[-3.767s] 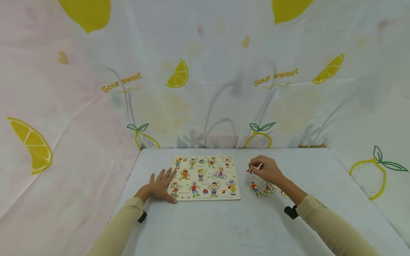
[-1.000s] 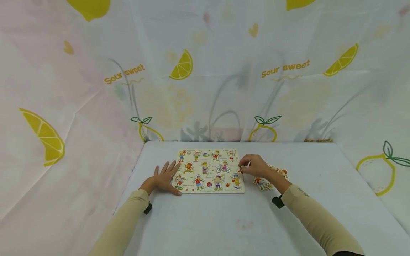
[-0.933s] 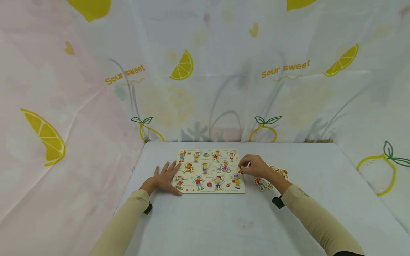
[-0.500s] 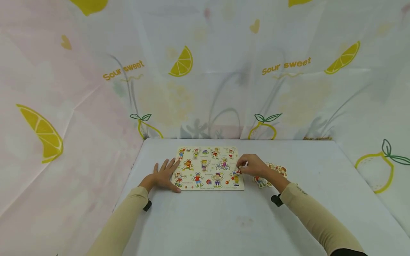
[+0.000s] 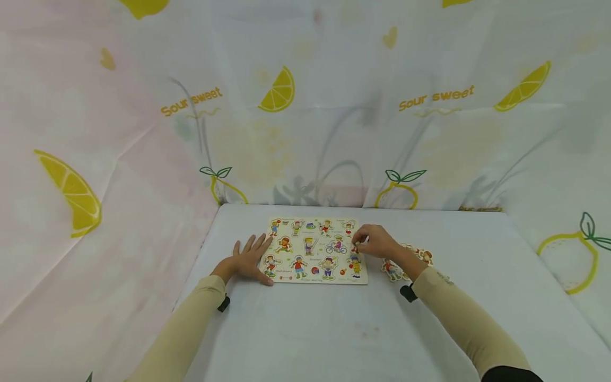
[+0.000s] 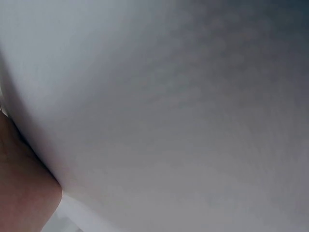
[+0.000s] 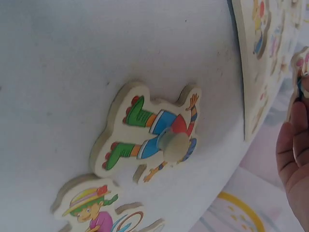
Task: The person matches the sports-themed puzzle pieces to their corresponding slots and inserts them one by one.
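Observation:
A cream wooden peg puzzle board (image 5: 298, 250), printed with several sports figures, lies flat on the white table. My left hand (image 5: 248, 260) rests on its left edge with fingers spread; in the left wrist view only a bit of that hand (image 6: 24, 188) shows. Above the board's right side, my right hand (image 5: 377, 241) pinches a small puzzle piece (image 5: 354, 248). That piece is mostly covered by fingers, and its figure is hard to make out. Right of the board lie loose pieces, among them a roller skater piece (image 7: 137, 125) with a knob and a cyclist piece (image 7: 91, 215).
The white table (image 5: 305, 329) stretches in front of the board and to both sides. More loose pieces (image 5: 422, 255) lie partly behind the right forearm. A curtain printed with lemons (image 5: 279, 90) hangs at the back and sides.
From the loose pieces, my right hand has carried the puzzle piece left to the board's right side, then shifted slightly along it. The left hand has stayed on the left edge.

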Demonstrator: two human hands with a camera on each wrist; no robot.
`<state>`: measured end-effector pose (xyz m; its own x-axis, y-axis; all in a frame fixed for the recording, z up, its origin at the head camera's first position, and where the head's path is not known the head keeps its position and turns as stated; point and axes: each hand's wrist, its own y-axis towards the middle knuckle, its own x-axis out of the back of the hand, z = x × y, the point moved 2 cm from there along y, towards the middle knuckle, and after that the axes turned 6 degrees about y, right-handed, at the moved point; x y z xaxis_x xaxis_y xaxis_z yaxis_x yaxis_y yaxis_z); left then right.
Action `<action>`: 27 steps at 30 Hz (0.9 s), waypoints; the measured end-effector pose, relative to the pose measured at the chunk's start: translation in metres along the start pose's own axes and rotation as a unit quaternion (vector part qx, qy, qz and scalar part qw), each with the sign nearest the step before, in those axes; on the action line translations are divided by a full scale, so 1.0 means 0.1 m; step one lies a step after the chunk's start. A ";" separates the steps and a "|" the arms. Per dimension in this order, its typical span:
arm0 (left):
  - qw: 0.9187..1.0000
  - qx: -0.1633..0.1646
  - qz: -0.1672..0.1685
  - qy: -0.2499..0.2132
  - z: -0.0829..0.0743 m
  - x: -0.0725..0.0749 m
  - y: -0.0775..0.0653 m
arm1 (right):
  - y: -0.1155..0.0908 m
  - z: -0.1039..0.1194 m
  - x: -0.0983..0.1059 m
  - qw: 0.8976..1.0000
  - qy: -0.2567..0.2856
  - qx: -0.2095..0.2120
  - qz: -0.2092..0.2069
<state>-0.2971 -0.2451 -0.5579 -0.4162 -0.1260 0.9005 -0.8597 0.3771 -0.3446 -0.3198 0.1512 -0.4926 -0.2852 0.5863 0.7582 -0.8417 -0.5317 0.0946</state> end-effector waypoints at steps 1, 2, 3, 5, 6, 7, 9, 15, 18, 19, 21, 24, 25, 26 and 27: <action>1.000 0.000 -0.001 0.002 0.00 0.00 0.00 | 0.02 0.00 -0.02 1.000 0.002 -0.001 0.002; 1.000 0.001 0.001 0.004 -0.01 0.00 -0.01 | 0.03 0.01 -0.04 1.000 0.004 -0.004 0.004; 1.000 0.003 0.004 0.006 -0.02 0.01 -0.02 | 0.05 0.02 -0.07 1.000 0.003 -0.006 0.005; 1.000 0.006 0.009 0.004 -0.05 0.03 -0.04 | 0.09 0.05 -0.10 1.000 0.010 -0.008 0.004; 1.000 0.006 0.008 -0.001 -0.07 0.05 -0.05 | 0.12 0.06 -0.11 1.000 0.014 -0.009 0.003; 1.000 0.005 0.008 -0.006 -0.09 0.07 -0.06 | 0.14 0.07 -0.12 1.000 0.019 -0.011 0.002; 1.000 0.008 0.008 -0.013 -0.13 0.11 -0.09 | 0.20 0.10 -0.15 1.000 0.025 -0.015 0.004; 1.000 0.015 0.009 -0.008 -0.17 0.19 -0.12 | 0.41 0.22 -0.21 0.999 0.024 -0.022 0.022; 1.000 0.013 0.004 -0.017 -0.17 0.22 -0.11 | 0.57 0.34 -0.24 0.999 0.024 -0.006 0.030; 1.000 0.012 0.003 -0.021 -0.17 0.22 -0.11 | 0.64 0.39 -0.26 0.999 0.023 0.003 0.035; 1.000 0.010 0.005 -0.022 -0.15 0.21 -0.12 | 0.78 0.50 -0.31 0.999 0.017 0.016 0.045; 1.000 0.002 0.002 -0.026 -0.14 0.18 -0.13 | 0.99 0.67 -0.43 0.997 -0.001 0.037 0.062; 1.000 0.001 0.003 -0.024 -0.14 0.15 -0.13 | 1.05 0.72 -0.48 0.997 -0.007 0.041 0.067; 1.000 0.001 0.004 -0.020 -0.14 0.13 -0.14 | 1.11 0.77 -0.53 0.996 -0.010 0.048 0.073; 1.000 -0.001 0.000 -0.025 -0.16 0.10 -0.14 | 1.16 0.81 -0.57 0.995 -0.014 0.051 0.079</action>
<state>-0.2851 -0.2371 -0.5396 -0.4315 -0.1722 0.8855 -0.8589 0.3786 -0.3449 -0.3636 0.0067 -0.4729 -0.3962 0.4733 0.7868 -0.7355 -0.6766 0.0367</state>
